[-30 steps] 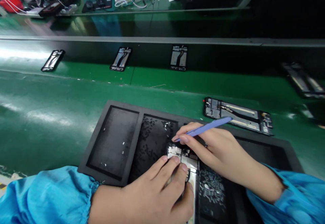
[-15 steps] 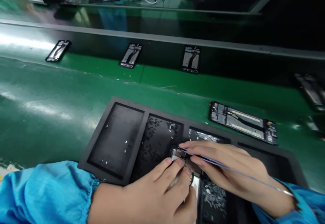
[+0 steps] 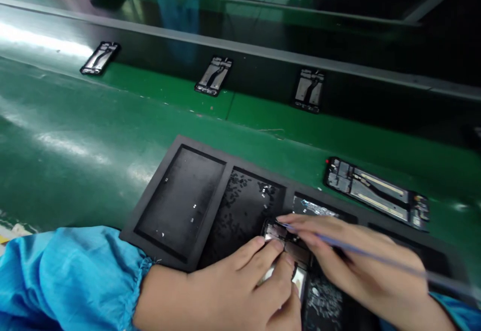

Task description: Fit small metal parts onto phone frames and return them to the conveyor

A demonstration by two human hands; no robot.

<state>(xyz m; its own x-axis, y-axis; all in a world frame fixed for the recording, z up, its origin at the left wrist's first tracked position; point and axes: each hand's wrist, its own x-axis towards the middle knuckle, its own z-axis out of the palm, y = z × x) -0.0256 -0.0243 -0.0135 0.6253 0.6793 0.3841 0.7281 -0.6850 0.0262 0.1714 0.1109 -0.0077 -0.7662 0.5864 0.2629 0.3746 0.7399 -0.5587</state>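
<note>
My left hand (image 3: 240, 286) grips an opened phone frame (image 3: 287, 243) over a black compartment tray (image 3: 150, 196). Its fingers curl round the frame's left side. My right hand (image 3: 356, 266) pinches a thin blue plastic pry tool (image 3: 368, 253), whose tip rests on the top of the phone frame. The tool lies low across the back of my fingers and points left. Both forearms wear bright blue sleeves. The lower part of the phone frame is hidden by my hands.
The tray holds several compartments with small dark parts (image 3: 244, 206). Another opened phone frame (image 3: 376, 191) lies on the green bench right of the tray. Three more frames (image 3: 214, 75) ride the conveyor belt behind. Cables and devices sit on the far bench.
My right hand has lowered from a raised pen-like grip, laying the blue tool flat with its tip on the phone frame. The camera view has shifted left and down.
</note>
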